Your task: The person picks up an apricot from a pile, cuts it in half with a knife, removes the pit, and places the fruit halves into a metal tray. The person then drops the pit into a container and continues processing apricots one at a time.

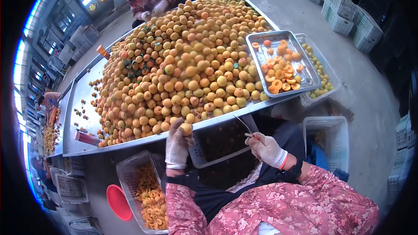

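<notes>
Left hand (176,148), lower centre of the frame, gloved in white, fingers pinching one round orange-yellow fruit (187,129) right by the near edge of the worktop (80,104)! Over to its right, the gloved right hand (269,151) has its fingers wrapped round a slim metal tool (242,122), curved end pointing up and left. Above them, a great heap of whole fruit (174,74) piles high; upper right, a metal tray (307,73) carries cut halves (283,72); lower left, a white crate (126,177) holds more.
</notes>
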`<state>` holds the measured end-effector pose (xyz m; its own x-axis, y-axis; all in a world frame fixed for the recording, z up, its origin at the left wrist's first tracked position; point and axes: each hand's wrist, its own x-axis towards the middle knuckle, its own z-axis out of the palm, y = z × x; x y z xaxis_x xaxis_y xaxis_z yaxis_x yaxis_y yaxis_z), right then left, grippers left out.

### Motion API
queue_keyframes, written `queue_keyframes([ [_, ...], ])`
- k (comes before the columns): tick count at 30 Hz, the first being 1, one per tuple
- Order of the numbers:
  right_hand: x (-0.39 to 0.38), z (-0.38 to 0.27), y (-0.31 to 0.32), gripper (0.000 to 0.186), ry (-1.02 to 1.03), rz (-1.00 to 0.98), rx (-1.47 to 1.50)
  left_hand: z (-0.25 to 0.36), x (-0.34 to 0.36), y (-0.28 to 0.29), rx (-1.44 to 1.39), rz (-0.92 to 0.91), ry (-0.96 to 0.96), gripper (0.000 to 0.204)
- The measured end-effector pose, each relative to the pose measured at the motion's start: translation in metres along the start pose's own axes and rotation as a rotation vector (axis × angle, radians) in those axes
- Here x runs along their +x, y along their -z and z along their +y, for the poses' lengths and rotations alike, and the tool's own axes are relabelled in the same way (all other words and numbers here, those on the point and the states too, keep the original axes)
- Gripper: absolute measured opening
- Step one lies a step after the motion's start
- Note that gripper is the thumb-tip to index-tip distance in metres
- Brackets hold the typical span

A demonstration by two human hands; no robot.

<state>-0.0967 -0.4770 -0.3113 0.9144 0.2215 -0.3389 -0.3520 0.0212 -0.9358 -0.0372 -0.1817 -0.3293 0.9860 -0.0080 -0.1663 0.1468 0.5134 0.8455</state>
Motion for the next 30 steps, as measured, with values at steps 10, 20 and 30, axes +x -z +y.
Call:
queue_keyframes([
  [10, -0.023, -0.018, -0.053, 0.02, 0.461, -0.201, -0.371, -0.045, -0.09, -0.062, -0.3, -0.022, 0.18, 0.045],
  [20, -0.043, -0.019, -0.054, 0.025, 0.519, -0.221, -0.521, -0.037, -0.126, -0.081, 0.035, -0.013, 0.058, 0.051],
  [30, -0.049, -0.01, -0.045, 0.024, 0.539, -0.271, -0.617, -0.038, -0.14, -0.098, 0.398, 0.09, -0.07, 0.055],
])
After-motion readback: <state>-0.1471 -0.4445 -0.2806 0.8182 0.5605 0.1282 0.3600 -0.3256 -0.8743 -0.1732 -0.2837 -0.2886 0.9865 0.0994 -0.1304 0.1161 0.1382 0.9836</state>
